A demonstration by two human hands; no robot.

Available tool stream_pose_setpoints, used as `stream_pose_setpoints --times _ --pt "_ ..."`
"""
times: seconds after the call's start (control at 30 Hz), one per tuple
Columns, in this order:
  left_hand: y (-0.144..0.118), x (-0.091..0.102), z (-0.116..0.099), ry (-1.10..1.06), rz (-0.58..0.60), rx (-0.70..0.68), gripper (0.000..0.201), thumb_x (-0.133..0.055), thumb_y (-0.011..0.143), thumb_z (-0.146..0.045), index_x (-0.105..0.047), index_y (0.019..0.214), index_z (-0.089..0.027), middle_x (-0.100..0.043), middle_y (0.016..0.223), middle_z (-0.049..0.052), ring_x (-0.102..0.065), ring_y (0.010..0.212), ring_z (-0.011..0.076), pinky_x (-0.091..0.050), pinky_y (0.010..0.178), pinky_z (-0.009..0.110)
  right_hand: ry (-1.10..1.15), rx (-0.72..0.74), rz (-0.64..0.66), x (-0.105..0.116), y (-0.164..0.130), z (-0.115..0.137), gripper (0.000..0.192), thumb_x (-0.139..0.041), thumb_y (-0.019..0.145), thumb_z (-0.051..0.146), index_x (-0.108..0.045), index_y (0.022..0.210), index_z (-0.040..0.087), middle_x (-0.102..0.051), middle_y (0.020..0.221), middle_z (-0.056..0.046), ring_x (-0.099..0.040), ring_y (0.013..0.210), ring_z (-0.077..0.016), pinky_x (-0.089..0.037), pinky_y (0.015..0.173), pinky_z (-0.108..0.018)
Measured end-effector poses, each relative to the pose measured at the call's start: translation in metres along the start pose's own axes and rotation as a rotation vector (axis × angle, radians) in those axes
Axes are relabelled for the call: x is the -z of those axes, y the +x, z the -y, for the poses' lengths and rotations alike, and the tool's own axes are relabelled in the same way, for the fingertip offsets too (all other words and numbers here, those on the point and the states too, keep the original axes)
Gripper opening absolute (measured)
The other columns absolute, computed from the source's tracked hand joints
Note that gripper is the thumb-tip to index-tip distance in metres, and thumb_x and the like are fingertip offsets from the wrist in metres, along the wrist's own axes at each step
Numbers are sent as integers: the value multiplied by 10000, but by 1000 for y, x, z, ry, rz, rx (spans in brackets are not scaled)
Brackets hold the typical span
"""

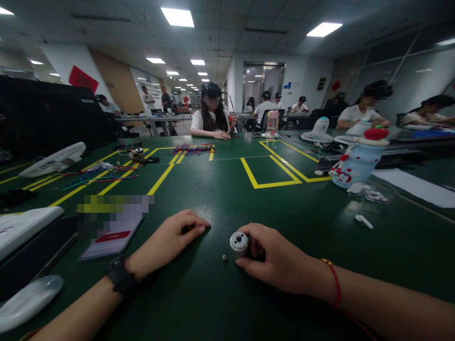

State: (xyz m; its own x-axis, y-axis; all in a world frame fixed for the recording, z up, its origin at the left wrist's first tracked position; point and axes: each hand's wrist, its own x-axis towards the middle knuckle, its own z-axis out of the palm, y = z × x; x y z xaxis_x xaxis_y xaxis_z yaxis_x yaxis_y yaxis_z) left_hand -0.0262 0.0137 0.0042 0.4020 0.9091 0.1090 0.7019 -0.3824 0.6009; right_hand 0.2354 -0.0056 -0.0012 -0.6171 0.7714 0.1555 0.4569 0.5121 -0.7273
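My right hand (pixel 275 258) is wrapped around the side of a short metal cylinder that looks like a small motor (pixel 239 242). It stands upright on the green table, its pale round top showing a dark centre hole and smaller holes. Just left of its base lies a tiny ring-like metal piece (pixel 224 257), touched by neither hand. My left hand (pixel 177 232) rests on the table further left, thumb and forefinger brought together at the tips. Whether anything tiny is between those fingertips cannot be made out.
A phone (pixel 117 232) and a white mouse (pixel 30 303) lie on the left. Bundled wires (pixel 194 149) sit farther back. On the right are a blue bottle (pixel 359 163), a white earbud-like piece (pixel 363 221) and paper (pixel 419 187). A person (pixel 211 113) sits opposite.
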Motion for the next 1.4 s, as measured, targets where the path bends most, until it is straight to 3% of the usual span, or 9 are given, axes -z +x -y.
stream_pose_setpoints --times 0.47,0.57,0.77,0.93,1.0,1.2,1.4 --pt "0 1 2 -24 32 4 181 -493 911 -270 -660 974 -247 -594 1014 12 -566 944 182 -449 847 305 -22 -3 4 1 0 2 273 -638 782 240 -560 1040 199 -568 864 -8 -501 666 -117 -404 567 -246" --pt "-2 4 -2 -19 84 -27 142 -574 869 -303 -659 973 -254 -587 1014 6 -558 948 188 -440 873 327 -12 7 4 1 0 2 273 -637 781 228 -564 1042 192 -575 876 -16 -503 673 -117 -404 569 -244" --pt "-11 -2 -24 41 201 -63 337 -757 719 -375 -637 1029 -321 -553 1109 -7 -496 1075 243 -367 966 431 -10 15 -7 0 0 1 282 -643 775 223 -560 1042 197 -574 888 -15 -509 677 -120 -412 580 -249" --pt "-11 -18 -36 -69 125 -109 93 -657 831 -321 -679 899 -262 -597 999 6 -540 986 202 -408 905 361 -2 16 -2 0 0 1 277 -639 774 211 -554 1037 194 -567 877 -11 -512 678 -119 -410 580 -247" --pt "-9 -19 -38 -147 82 -109 96 -604 873 -302 -684 874 -249 -606 953 8 -561 923 182 -440 834 318 0 12 -7 -1 0 2 265 -632 777 206 -554 1030 197 -564 878 -10 -506 669 -116 -403 574 -245" --pt "-8 -17 -52 -232 -217 -92 117 -597 889 -294 -678 972 -287 -581 940 -3 -564 879 163 -442 783 283 -26 29 0 0 1 2 246 -643 774 219 -554 1001 192 -556 865 -8 -491 664 -114 -392 577 -247" --pt "-5 -27 -67 -161 -164 -127 172 -578 892 -243 -698 1000 -303 -586 892 0 -561 838 159 -447 742 275 -47 65 -16 -1 2 1 220 -631 784 222 -542 982 191 -535 837 2 -483 661 -115 -383 585 -252"
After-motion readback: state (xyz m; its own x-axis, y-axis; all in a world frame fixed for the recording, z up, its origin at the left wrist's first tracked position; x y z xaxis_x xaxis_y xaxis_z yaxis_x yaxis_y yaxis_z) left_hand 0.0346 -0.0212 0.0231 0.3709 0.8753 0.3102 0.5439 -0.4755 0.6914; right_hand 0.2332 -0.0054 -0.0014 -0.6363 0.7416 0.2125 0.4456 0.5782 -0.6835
